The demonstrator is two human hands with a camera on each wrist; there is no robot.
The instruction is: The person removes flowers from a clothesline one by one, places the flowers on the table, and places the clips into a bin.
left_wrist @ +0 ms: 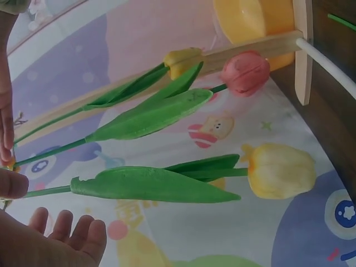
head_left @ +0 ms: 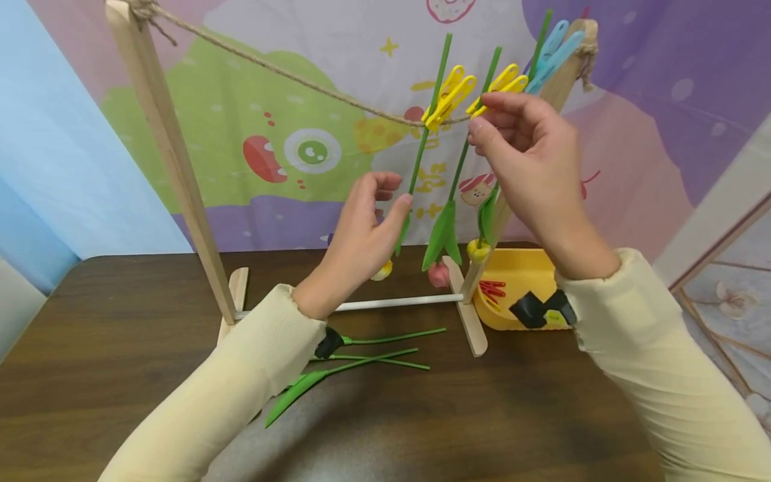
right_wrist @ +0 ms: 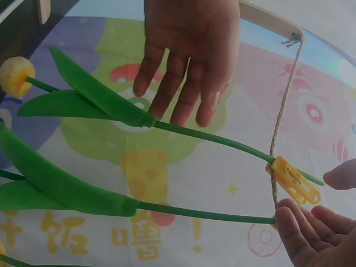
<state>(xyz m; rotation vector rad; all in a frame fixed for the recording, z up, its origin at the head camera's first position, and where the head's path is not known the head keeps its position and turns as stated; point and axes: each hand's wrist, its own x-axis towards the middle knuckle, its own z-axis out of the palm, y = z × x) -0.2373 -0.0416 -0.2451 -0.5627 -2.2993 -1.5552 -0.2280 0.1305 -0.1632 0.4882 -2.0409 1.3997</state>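
Three artificial tulips hang head down from a twine line, each stem at a clothespin. The pale yellow tulip hangs from a yellow clothespin, and the pink tulip from a second yellow clothespin. A yellow tulip hangs by a light blue clothespin. My right hand is at the second yellow clothespin, thumb and forefinger apart around its lower end; contact is unclear. Beside the pale yellow tulip's stem, my left hand hovers with loosely bent fingers and nothing in them.
A wooden frame with a left post and white crossbar carries the twine. Several green-stemmed flowers lie on the dark table. A yellow tray at right contains red clothespins. A printed cloth hangs behind.
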